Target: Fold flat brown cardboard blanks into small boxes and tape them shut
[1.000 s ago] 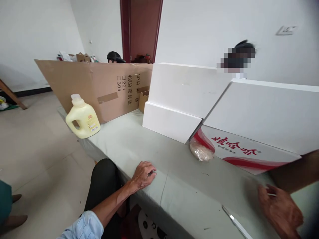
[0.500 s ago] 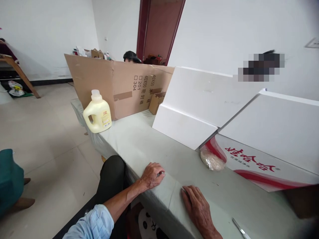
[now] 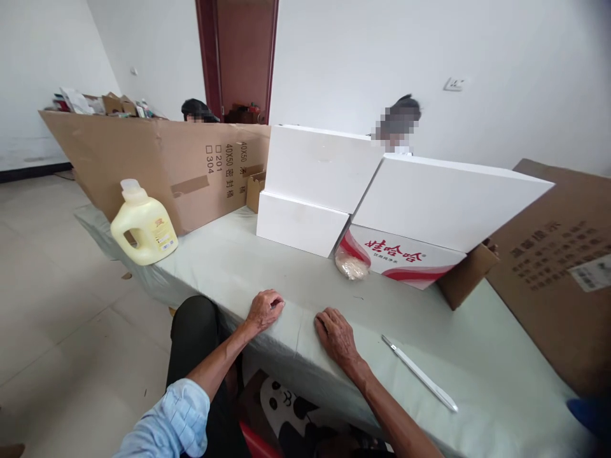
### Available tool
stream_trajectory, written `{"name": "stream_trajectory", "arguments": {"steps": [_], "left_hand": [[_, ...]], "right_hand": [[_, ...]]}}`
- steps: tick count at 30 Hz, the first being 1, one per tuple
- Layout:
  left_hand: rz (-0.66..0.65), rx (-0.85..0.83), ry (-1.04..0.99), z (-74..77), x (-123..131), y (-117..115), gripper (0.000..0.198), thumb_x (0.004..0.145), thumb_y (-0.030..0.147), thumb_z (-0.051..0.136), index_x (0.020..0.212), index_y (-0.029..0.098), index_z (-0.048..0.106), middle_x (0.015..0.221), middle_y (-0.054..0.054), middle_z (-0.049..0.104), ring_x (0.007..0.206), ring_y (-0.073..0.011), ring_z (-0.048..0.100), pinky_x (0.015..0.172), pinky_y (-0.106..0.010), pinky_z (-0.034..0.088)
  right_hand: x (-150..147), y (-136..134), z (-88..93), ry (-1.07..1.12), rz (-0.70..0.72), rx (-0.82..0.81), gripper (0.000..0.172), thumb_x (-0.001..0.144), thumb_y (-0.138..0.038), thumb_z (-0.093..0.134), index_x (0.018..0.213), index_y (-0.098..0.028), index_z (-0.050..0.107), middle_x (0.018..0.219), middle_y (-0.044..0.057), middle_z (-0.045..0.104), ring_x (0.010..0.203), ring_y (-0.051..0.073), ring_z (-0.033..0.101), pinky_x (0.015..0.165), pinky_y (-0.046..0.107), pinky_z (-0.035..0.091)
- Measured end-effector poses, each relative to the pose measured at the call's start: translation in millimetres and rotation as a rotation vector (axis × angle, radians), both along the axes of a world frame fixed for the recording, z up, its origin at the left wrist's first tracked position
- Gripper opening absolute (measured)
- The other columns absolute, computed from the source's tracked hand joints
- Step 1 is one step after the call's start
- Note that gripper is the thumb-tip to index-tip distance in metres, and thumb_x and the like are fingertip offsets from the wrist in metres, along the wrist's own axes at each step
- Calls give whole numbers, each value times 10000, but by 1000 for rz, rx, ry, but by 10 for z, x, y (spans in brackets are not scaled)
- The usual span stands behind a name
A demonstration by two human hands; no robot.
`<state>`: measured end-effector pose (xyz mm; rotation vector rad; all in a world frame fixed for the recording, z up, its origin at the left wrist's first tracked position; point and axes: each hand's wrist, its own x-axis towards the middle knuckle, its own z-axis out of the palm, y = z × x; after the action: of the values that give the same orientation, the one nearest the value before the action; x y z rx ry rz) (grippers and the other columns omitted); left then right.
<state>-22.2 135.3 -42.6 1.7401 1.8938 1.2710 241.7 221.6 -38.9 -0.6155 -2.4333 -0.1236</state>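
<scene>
My left hand (image 3: 265,310) rests at the front edge of the table (image 3: 305,280), its fingers curled loosely inward, and nothing shows in it. To its right, my right hand (image 3: 335,334) lies palm down on the green-grey cloth with bent fingers held together. No object is visible in that hand either. Nearest to it is a slim white pen-like tool (image 3: 420,374) with a metallic-looking tip, lying flat and apart from the fingers. Farther back, a clear plastic-wrapped pale bundle (image 3: 352,264) sits against a red and white carton (image 3: 401,254).
A pale yellow jug (image 3: 146,226) stands at the table's left end before a large brown cardboard sheet (image 3: 191,172). White boxes (image 3: 315,168) are stacked along the back. Another brown carton (image 3: 568,254) stands at right. Two people's heads (image 3: 200,109) show behind the boxes.
The view has swung to the right, so the boxes and jug appear farther left. More of the white tool and the right-hand carton shows. Both hands stay resting on the table.
</scene>
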Motion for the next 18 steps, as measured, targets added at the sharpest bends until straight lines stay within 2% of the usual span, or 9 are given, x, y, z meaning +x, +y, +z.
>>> {"name": "stream_trajectory", "arguments": {"steps": [7, 12, 15, 18], "left_hand": [[51, -87, -29, 180, 66, 48, 135, 853, 243, 689, 736, 199, 742, 750, -7, 724, 727, -163, 639, 746, -276, 509], [1, -139, -82, 209, 33, 97, 99, 823, 223, 722, 761, 178, 784, 719, 2, 739, 677, -153, 654, 661, -253, 496], [-75, -167, -116, 233, -173, 147, 79, 814, 205, 751, 817, 168, 821, 737, 2, 771, 678, -148, 689, 629, -230, 508], [-62, -172, -123, 320, -647, 315, 103, 846, 186, 753, 898, 153, 835, 837, -18, 813, 777, -162, 741, 704, -232, 556]], "right_hand": [[-48, 38, 104, 59, 60, 63, 378, 1157, -260, 423, 845, -217, 632, 808, 52, 636, 769, 200, 592, 740, 322, 440], [-168, 171, 108, 48, 130, 56, 398, 1186, -349, 397, 926, -217, 669, 849, 54, 670, 787, 195, 650, 737, 306, 506], [-247, 228, 105, 33, 172, 44, 364, 1176, -345, 428, 939, -223, 676, 846, 54, 674, 762, 193, 668, 717, 300, 540], [-279, 265, 80, 58, 184, 36, 314, 1166, -358, 460, 983, -225, 678, 869, 62, 695, 749, 195, 703, 693, 293, 572]]}}
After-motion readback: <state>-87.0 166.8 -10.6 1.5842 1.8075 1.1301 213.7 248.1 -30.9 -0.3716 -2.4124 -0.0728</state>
